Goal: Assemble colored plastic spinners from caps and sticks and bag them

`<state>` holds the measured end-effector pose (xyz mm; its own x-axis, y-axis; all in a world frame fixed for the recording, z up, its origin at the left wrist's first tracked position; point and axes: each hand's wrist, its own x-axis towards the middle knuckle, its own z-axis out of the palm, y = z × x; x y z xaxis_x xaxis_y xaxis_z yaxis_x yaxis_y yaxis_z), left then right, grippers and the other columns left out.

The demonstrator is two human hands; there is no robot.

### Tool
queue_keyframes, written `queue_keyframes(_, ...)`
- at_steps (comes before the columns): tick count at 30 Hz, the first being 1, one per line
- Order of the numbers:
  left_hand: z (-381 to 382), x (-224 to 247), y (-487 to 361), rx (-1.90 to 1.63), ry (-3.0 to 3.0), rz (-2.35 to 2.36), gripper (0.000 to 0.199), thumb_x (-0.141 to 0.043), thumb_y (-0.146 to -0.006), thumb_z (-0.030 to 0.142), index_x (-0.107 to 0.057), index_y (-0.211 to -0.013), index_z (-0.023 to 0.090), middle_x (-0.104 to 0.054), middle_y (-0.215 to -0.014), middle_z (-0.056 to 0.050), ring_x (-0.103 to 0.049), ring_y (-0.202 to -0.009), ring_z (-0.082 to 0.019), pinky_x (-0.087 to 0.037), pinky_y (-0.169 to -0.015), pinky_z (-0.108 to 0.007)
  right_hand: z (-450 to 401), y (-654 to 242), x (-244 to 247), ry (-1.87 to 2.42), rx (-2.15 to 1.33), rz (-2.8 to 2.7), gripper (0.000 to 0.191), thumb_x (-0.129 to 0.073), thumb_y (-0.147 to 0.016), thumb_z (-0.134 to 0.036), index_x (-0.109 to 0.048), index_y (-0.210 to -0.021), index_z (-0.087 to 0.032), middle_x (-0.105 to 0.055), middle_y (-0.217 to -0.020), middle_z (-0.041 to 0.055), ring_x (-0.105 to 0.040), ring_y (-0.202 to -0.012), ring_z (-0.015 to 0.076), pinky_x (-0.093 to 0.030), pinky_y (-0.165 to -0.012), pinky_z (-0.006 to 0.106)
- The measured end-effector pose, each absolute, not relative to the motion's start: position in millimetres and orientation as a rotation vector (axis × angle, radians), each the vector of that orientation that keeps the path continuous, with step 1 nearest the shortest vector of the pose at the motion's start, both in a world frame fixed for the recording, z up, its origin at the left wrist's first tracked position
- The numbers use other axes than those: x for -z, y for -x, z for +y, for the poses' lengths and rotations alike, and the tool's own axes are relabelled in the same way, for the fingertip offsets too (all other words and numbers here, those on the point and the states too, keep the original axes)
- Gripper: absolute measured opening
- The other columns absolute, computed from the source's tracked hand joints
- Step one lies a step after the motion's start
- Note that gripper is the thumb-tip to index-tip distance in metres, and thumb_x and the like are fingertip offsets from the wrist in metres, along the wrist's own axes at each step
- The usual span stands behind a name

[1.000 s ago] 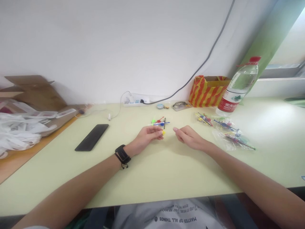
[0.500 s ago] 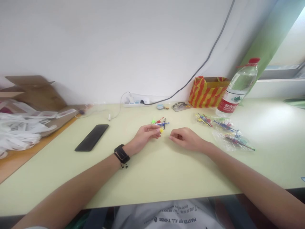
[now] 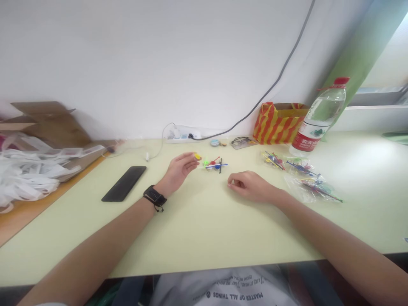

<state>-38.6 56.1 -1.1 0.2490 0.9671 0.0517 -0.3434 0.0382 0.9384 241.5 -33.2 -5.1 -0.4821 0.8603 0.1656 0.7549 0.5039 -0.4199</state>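
At the fingertips of my left hand (image 3: 177, 172) is a small round yellow plastic piece (image 3: 197, 157), held just above the table to the left of a little pile. That pile has red, blue, black and bright green plastic parts (image 3: 216, 165), some thin and arrow-shaped. My right hand (image 3: 250, 185) rests on the table, right of and nearer than the pile. Its fingers are curled in toward the thumb, and the inside of the curl is hidden. Clear bags of similar coloured parts (image 3: 315, 185) lie beyond my right wrist.
A black phone-like slab (image 3: 124, 183) lies left of my left hand. Along the wall are a power strip (image 3: 178, 138), a striped paper bag (image 3: 277, 127) and a large water bottle (image 3: 318, 119). White plastic strips (image 3: 32, 170) and cardboard (image 3: 47, 121) fill the far left.
My left hand has moved left and slightly away from me with the yellow piece, uncovering the pile of parts. My right hand keeps its place and curled shape.
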Motion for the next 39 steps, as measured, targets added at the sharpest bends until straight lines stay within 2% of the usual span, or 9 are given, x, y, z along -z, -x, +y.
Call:
queue_keyframes(3, 69, 2, 50, -1.206, -1.036, 0.775, 0.018, -0.078, -0.086, 0.019, -0.076, -0.102, 0.011, -0.076, -0.116, -0.015, -0.073, -0.097, -0.016, -0.057, -0.09, -0.023, -33, -242, 5, 1.349, -0.409, -2.405, 0.013, -0.055, -0.095, -0.022, -0.067, -0.092, -0.021, -0.067, -0.072, -0.0004, -0.056, -0.066, 0.014, -0.034, -0.063, 0.027)
queue_keyframes(9, 92, 11, 68, -1.231, -0.992, 0.826, 0.012, -0.072, -0.092, 0.018, -0.076, -0.099, 0.009, -0.075, -0.119, -0.016, -0.071, -0.111, -0.018, -0.056, -0.101, -0.023, -32, -242, 5, 1.348, -0.422, -2.411, 0.014, -0.055, -0.095, -0.022, -0.068, -0.089, -0.021, -0.068, -0.073, 0.0001, -0.056, -0.065, 0.0139, -0.034, -0.063, 0.027)
queue_keyframes(16, 101, 26, 76, -1.18, -1.037, 0.952, 0.024, -0.077, -0.087, 0.01, -0.072, -0.111, 0.008, -0.077, -0.113, -0.018, -0.075, -0.105, -0.022, -0.055, -0.108, -0.033, -31, -243, 6, 1.345, -0.43, -2.417, 0.015, -0.056, -0.095, -0.023, -0.069, -0.087, -0.021, -0.067, -0.073, -0.0001, -0.056, -0.066, 0.0136, -0.034, -0.062, 0.027)
queue_keyframes(20, 101, 29, 76, -1.144, -1.071, 0.988, 0.025, -0.08, -0.085, 0.01, -0.073, -0.108, 0.006, -0.076, -0.116, -0.02, -0.076, -0.103, -0.024, -0.054, -0.109, -0.037, -30, -243, 7, 1.345, -0.435, -2.423, 0.017, -0.054, -0.095, -0.023, -0.068, -0.086, -0.021, -0.067, -0.073, -0.0003, -0.056, -0.065, 0.0134, -0.034, -0.062, 0.027)
queue_keyframes(39, 103, 31, 78, -1.097, -1.123, 1.012, 0.024, -0.081, -0.082, 0.011, -0.075, -0.105, 0.007, -0.075, -0.116, -0.02, -0.076, -0.1, -0.023, -0.054, -0.11, -0.04, -30, -244, 7, 1.341, -0.433, -2.433, 0.015, -0.055, -0.094, -0.022, -0.068, -0.087, -0.021, -0.066, -0.073, 0.0001, -0.055, -0.066, 0.0141, -0.033, -0.063, 0.027)
